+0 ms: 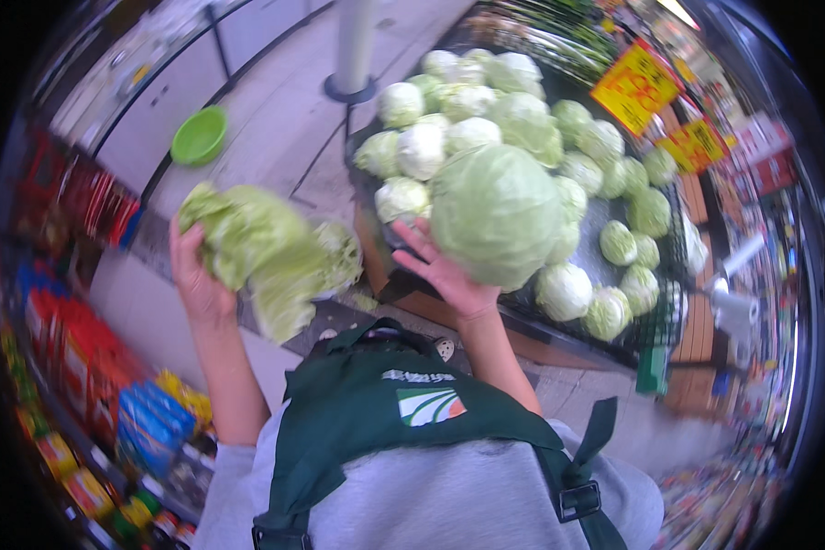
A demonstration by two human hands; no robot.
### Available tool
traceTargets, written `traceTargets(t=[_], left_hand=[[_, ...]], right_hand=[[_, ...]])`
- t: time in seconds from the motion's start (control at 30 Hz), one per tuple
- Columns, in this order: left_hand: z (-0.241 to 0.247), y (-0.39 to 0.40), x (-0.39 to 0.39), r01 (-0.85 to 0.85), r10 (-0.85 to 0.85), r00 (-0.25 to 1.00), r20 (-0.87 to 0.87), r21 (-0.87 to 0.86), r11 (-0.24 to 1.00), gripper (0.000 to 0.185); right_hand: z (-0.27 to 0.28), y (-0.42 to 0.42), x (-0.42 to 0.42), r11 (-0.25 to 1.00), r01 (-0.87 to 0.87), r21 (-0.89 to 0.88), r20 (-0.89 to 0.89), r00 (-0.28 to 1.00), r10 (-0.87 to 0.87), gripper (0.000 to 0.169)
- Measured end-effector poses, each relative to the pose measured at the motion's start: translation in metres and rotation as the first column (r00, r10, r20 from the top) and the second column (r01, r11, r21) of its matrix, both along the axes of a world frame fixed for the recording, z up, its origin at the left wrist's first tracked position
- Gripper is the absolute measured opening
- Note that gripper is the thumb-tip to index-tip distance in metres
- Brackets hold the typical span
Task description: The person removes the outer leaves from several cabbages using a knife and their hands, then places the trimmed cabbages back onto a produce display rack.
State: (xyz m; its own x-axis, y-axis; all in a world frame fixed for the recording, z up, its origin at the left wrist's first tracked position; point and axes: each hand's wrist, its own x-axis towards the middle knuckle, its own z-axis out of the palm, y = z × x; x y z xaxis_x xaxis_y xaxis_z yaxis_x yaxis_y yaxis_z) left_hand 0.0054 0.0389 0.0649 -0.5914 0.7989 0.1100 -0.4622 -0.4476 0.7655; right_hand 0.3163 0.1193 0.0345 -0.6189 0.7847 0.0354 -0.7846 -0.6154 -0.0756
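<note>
My left hand [203, 275] grips several loose outer cabbage leaves [261, 240], which hang limp and partly blurred over the floor. A large pale green cabbage [495, 213] rests on my right hand [450, 271], whose palm is under its near side with the fingers spread to the left. Behind that cabbage, a pile of smaller cabbages [467, 100] fills much of a dark display stand [595, 213]. Below the leaves, a container of trimmed leaves [337, 254] stands near the stand's left corner; its outline is partly hidden.
A white post [354, 48] rises beyond the stand's left corner. Near a white cabinet lies a green plastic basin [199, 136]. Leeks or scallions [557, 41] lie at the back, beside yellow price signs [636, 86]. Packaged goods [82, 357] line the left side; plastic bag rolls [734, 306] hang at right.
</note>
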Motion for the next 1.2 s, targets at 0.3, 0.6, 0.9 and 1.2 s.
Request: traceTargets(t=[0.3,0.6,0.9,1.2], left_hand=[[-0.104,0.080,-0.015,-0.031,-0.166,0.813,-0.558,-0.327,0.945,0.039],[-0.128,0.093,0.076,0.094,-0.723,0.396,-0.566,-0.758,0.645,0.053],[-0.084,0.101,0.194,0.154,-0.832,0.288,-0.474,-0.835,0.529,0.054],[-0.061,0.080,0.252,-0.097,-0.679,0.445,-0.585,-0.785,0.612,0.026]], right_hand=[[-0.041,-0.018,0.051,0.947,0.312,-0.074,0.004,0.950,-0.312,0.073],[-0.044,-0.031,0.154,0.790,0.591,-0.164,0.363,0.781,-0.509,0.082],[-0.034,0.008,0.301,0.607,0.790,-0.083,0.375,0.589,-0.716,0.086],[-0.038,0.095,0.383,0.684,0.722,-0.106,0.444,0.650,-0.617,0.094]])
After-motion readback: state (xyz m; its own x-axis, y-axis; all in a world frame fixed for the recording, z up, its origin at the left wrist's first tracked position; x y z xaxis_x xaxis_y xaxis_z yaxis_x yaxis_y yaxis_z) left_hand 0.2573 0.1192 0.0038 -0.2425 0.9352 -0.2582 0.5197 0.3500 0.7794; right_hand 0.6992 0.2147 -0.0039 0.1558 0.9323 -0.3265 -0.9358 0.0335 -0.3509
